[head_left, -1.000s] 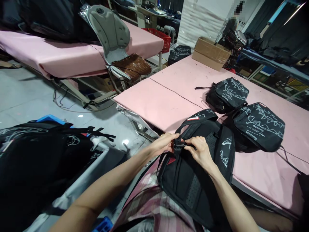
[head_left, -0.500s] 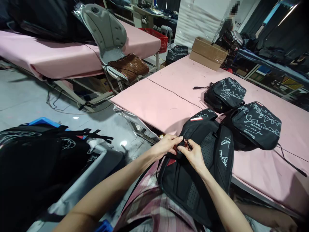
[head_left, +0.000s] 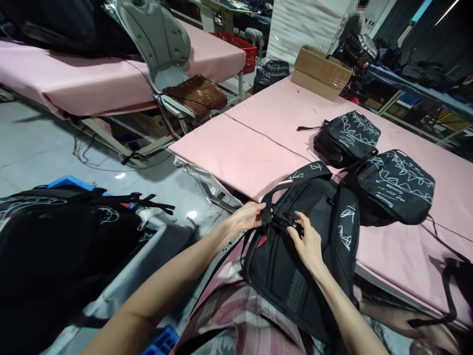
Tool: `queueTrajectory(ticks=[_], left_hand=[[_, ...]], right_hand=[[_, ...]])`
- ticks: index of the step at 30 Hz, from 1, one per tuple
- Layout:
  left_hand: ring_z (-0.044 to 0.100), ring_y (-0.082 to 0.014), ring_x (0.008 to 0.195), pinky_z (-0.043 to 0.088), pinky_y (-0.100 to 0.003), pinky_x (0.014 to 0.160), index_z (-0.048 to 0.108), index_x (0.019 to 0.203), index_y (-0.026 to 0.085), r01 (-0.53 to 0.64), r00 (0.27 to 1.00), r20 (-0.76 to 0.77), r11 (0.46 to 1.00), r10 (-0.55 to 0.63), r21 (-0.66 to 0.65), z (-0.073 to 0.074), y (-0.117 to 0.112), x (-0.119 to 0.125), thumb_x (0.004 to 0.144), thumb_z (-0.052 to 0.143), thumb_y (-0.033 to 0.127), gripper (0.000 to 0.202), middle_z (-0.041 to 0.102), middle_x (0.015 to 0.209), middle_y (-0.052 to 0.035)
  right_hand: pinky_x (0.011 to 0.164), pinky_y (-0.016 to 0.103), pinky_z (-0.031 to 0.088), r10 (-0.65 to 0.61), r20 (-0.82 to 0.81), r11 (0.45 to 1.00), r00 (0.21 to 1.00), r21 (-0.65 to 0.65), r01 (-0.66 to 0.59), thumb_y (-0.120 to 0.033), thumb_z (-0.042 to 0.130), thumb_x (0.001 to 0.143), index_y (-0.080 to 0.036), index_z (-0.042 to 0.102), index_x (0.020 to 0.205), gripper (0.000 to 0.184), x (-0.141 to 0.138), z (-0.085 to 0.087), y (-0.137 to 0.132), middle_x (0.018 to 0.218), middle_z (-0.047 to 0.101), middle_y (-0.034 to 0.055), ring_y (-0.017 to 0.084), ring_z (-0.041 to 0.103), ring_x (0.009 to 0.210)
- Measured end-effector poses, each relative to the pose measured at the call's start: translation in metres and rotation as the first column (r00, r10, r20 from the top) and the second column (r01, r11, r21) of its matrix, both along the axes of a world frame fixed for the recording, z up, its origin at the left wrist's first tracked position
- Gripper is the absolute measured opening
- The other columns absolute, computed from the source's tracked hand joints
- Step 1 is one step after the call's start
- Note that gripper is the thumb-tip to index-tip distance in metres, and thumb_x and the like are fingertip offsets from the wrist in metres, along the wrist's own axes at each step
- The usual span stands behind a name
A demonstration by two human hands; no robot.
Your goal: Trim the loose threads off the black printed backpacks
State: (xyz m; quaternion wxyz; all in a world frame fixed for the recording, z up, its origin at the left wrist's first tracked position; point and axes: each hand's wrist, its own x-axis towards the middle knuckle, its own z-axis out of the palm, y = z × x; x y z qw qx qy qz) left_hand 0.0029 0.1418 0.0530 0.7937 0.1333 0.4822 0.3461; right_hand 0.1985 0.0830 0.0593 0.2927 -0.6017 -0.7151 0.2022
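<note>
A black backpack (head_left: 284, 276) leans between my lap and the pink table's edge, its padded back panel and shoulder straps facing up. My left hand (head_left: 251, 217) is closed on one shoulder strap (head_left: 266, 209) near its lower end, by a dark buckle-like piece. My right hand (head_left: 306, 241) is just to the right, over the back panel. Its thumb and forefinger pinch a small, dark, shiny object (head_left: 296, 227), too small to name. The other shoulder strap (head_left: 346, 222), with white scribbled print, lies to the right of my right hand.
Two black printed backpacks (head_left: 397, 187) (head_left: 347, 138) lie on the pink table (head_left: 236, 153), with a cardboard box (head_left: 321, 74) at its far end. A grey bin (head_left: 162, 246) of black bags stands left. A co-worker's arm (head_left: 395, 310) shows lower right; another person stands far back.
My right hand has moved right, away from my left hand. The left hand now grips the strap lower down. A black strapped item has come into view at the right edge.
</note>
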Motion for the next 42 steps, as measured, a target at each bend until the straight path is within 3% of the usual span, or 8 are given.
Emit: queueTrajectory(ticks=[5, 11, 21, 36, 42], left_hand=[[0.056, -0.0088, 0.048, 0.042, -0.015, 0.041, 0.058, 0.072, 0.008, -0.004, 1.0, -0.019, 0.998, 0.003, -0.066, -0.011, 0.0, 0.003, 0.085, 0.051, 0.012, 0.015, 0.063, 0.065, -0.0045], [0.054, -0.0081, 0.046, 0.041, -0.016, 0.04, 0.056, 0.071, 0.009, -0.016, 1.0, -0.005, 0.997, 0.016, -0.077, -0.008, 0.0, 0.004, 0.087, 0.046, 0.011, 0.019, 0.061, 0.061, -0.0026], [0.053, -0.0089, 0.045, 0.043, -0.018, 0.042, 0.054, 0.069, 0.009, -0.016, 1.0, 0.023, 0.997, 0.018, -0.081, -0.012, 0.0, 0.003, 0.086, 0.047, 0.01, 0.018, 0.058, 0.058, -0.0023], [0.054, -0.0085, 0.046, 0.041, -0.016, 0.039, 0.058, 0.073, 0.008, -0.001, 0.999, 0.04, 0.998, 0.004, -0.07, -0.014, 0.0, 0.002, 0.084, 0.054, 0.014, 0.013, 0.062, 0.064, -0.0034], [0.052, -0.0082, 0.044, 0.037, -0.016, 0.036, 0.058, 0.074, 0.008, 0.018, 1.0, 0.018, 1.0, -0.018, -0.015, -0.003, -0.005, 0.002, 0.085, 0.052, 0.017, 0.016, 0.059, 0.061, -0.0038]], right_hand=[[0.072, 0.033, 0.032, 0.193, 0.212, 0.925, 0.958, 0.286, -0.25, -0.027, 0.05, 0.089, -0.017, 0.058, 0.096, 0.015, 0.001, 0.003, 0.004, 0.08, 0.064, 0.0043, 0.016, 0.054, 0.07], [0.072, 0.034, 0.027, 0.262, 0.335, 0.842, 0.905, 0.379, -0.384, -0.02, 0.052, 0.089, -0.019, 0.058, 0.097, 0.01, -0.009, 0.007, 0.016, 0.086, 0.068, 0.0023, 0.015, 0.052, 0.07], [0.075, 0.035, 0.026, 0.322, 0.393, 0.808, 0.862, 0.36, -0.466, -0.022, 0.052, 0.089, -0.022, 0.06, 0.1, 0.014, -0.016, 0.006, 0.028, 0.09, 0.068, 0.0006, 0.014, 0.053, 0.076], [0.068, 0.033, 0.028, 0.287, 0.475, 0.724, 0.832, 0.46, -0.513, -0.019, 0.053, 0.087, -0.025, 0.062, 0.099, 0.016, -0.012, -0.002, 0.028, 0.085, 0.069, -0.0001, 0.014, 0.052, 0.072], [0.07, 0.033, 0.033, 0.317, 0.359, 0.784, 0.878, 0.422, -0.456, -0.019, 0.053, 0.087, -0.022, 0.063, 0.098, 0.015, -0.011, 0.002, 0.023, 0.085, 0.068, 0.0026, 0.015, 0.055, 0.075]])
